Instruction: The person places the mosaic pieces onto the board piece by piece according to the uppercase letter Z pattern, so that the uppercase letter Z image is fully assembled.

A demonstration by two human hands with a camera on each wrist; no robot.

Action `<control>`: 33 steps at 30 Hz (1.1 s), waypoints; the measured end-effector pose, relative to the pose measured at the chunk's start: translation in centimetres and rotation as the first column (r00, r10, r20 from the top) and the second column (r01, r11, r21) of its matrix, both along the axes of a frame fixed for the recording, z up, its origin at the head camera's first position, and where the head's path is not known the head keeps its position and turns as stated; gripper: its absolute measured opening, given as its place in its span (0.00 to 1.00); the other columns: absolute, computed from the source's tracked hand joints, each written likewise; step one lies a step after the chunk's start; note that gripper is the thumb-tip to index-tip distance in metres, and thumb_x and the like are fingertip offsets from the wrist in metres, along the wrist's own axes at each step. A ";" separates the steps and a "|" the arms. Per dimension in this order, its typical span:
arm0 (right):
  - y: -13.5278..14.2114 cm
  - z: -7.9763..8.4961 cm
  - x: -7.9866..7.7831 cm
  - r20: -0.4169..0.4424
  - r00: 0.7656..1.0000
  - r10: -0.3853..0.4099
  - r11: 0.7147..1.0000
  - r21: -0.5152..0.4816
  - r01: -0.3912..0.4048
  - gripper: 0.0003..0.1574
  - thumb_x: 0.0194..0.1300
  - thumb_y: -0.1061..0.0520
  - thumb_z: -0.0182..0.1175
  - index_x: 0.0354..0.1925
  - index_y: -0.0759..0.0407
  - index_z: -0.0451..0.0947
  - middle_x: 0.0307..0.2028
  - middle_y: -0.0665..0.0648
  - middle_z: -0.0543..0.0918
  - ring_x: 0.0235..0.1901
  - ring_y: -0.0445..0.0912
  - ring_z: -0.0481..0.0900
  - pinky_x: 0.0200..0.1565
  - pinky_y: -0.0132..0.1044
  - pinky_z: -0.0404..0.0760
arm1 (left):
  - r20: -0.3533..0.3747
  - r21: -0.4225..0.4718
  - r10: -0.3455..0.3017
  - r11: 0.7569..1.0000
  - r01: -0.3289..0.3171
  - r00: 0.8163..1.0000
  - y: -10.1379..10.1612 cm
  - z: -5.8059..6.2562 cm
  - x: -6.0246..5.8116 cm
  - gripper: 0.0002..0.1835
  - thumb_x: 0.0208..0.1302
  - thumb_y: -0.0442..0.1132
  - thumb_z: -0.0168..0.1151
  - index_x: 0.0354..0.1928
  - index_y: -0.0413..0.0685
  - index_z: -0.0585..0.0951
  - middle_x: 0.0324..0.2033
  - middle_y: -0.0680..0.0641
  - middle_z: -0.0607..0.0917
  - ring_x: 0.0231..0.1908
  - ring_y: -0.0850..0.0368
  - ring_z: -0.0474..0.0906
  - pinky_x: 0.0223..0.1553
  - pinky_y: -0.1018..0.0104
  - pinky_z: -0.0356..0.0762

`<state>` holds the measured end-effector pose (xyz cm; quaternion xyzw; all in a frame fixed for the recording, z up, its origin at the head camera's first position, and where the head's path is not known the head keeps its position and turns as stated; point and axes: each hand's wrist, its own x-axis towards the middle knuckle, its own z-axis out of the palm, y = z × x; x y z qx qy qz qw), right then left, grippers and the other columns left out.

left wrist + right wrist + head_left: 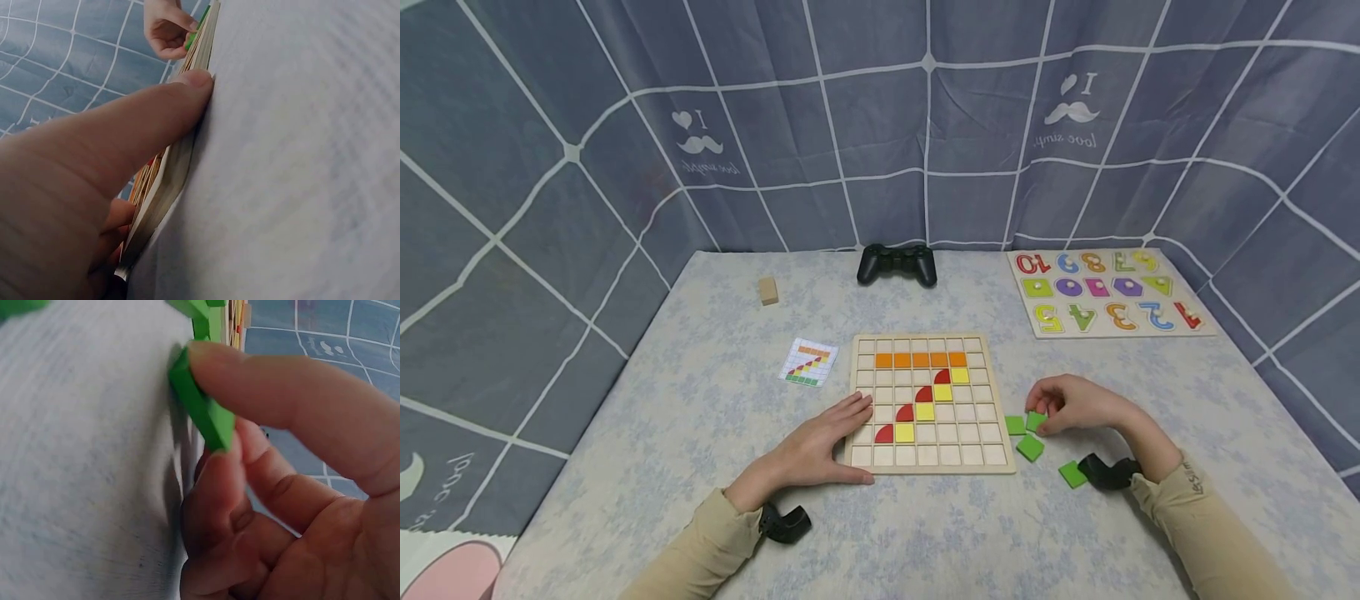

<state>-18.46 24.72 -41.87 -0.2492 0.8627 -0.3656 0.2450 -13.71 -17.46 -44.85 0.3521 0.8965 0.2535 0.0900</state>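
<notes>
A wooden grid board (859,379) holds a row of orange squares (921,360) and a diagonal of red quarter-circle tiles (906,412) beside yellow squares (925,412). My left hand (823,442) rests at the board's lower left corner, fingers fairly straight on its left side and thumb along the near edge. To the right of the board, my right hand (1078,403) pinches a green square tile (203,406) between thumb and fingers; it is tilted in the right wrist view. Several other green squares (1030,447) lie close by on the cloth.
A pattern card (808,362) lies left of the board, with a small wooden block (768,291) behind it. A black game controller (897,265) is at the back. A number-and-shape puzzle board (1108,293) sits at the back right. Patterned curtains surround the table.
</notes>
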 end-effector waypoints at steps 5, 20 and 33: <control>-0.4 0.8 -0.8 0.033 0.999 0.021 0.999 -0.041 -0.020 0.13 0.50 0.60 0.70 0.32 0.63 0.77 0.23 0.52 0.77 0.23 0.40 0.72 0.27 0.31 0.73 | -0.005 0.001 -0.002 1.000 0.002 1.000 0.0 -0.1 0.0 0.53 0.50 0.66 0.64 0.70 0.41 0.59 0.72 0.49 0.54 0.71 0.56 0.43 0.67 0.55 0.52; -12.4 3.2 -1.8 0.065 0.990 0.126 0.988 -0.102 -0.119 0.07 0.57 0.60 0.66 0.35 0.62 0.81 0.27 0.51 0.82 0.29 0.45 0.80 0.36 0.35 0.79 | 0.004 0.006 0.007 1.000 -0.007 1.000 -0.1 -0.1 0.1 0.53 0.50 0.67 0.64 0.70 0.42 0.59 0.71 0.50 0.54 0.71 0.58 0.42 0.68 0.56 0.52; -20.0 1.5 0.6 -0.040 0.981 0.188 0.980 0.072 -0.185 0.03 0.56 0.61 0.66 0.29 0.52 0.82 0.23 0.44 0.80 0.26 0.38 0.77 0.31 0.32 0.76 | -0.016 0.006 -0.005 1.000 0.005 1.000 -0.1 0.0 0.1 0.52 0.51 0.66 0.64 0.70 0.40 0.60 0.71 0.48 0.55 0.71 0.56 0.44 0.67 0.55 0.53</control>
